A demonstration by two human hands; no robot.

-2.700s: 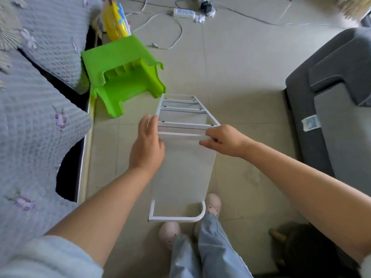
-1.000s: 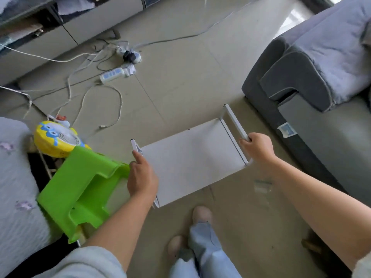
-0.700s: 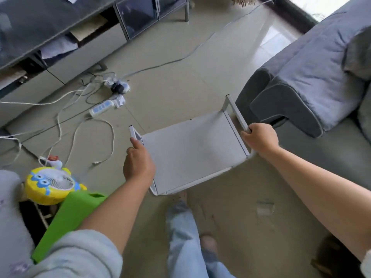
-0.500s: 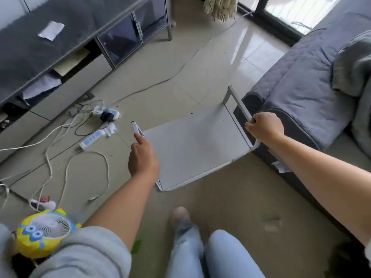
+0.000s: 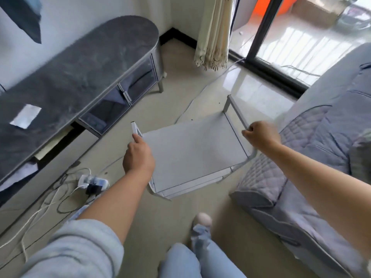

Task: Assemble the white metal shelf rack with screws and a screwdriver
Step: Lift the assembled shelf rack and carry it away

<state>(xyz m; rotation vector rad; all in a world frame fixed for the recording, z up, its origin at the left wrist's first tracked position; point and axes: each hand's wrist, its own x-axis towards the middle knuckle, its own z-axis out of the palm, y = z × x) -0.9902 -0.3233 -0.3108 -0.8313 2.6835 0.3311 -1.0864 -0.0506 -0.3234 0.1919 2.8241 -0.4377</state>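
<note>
A beige tiled floor (image 5: 176,81) fills the middle of the frame, and above it one white metal shelf rack (image 5: 192,151) is held in the air at centre, its flat panel facing up. Two hands carry it. The left hand (image 5: 138,157) is curled round the rack's left side bar, forefinger laid along the bar. The right hand (image 5: 261,135) is clenched round the right side bar. One long grey marble-topped cabinet (image 5: 76,77) runs along the upper left, one grey quilted sofa (image 5: 325,149) fills the right, one white power strip (image 5: 94,182) with cables lies at lower left, and one cream curtain (image 5: 215,31) hangs at top centre.
</note>
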